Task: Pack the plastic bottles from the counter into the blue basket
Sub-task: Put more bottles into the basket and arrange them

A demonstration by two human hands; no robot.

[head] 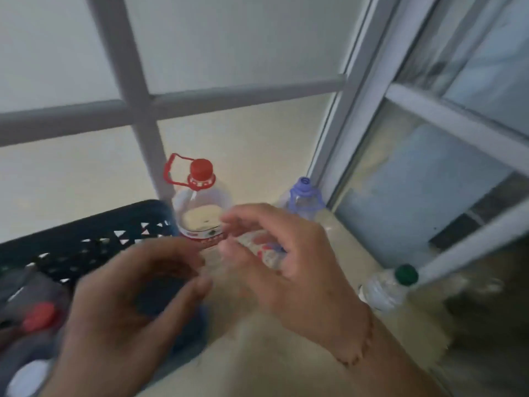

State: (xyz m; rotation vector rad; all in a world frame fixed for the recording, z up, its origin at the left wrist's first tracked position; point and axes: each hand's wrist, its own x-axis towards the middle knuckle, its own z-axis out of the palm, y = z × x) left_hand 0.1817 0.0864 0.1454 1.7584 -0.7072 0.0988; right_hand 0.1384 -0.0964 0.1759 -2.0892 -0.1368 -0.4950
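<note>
Clear glossy plastic bottles (201,209), perforated plastic basket (94,242), smooth counter (286,362)

No text can be read here. The large clear bottle with the red cap (201,196) carries a red and white label band (204,234) low on its body, printed with marks too blurred to make out. Just right of that bottle, a small crumpled bottle (264,250) shows red and blue label patches, also unreadable. The green-capped bottle (389,285), farther right of it, shows no legible print.
</note>
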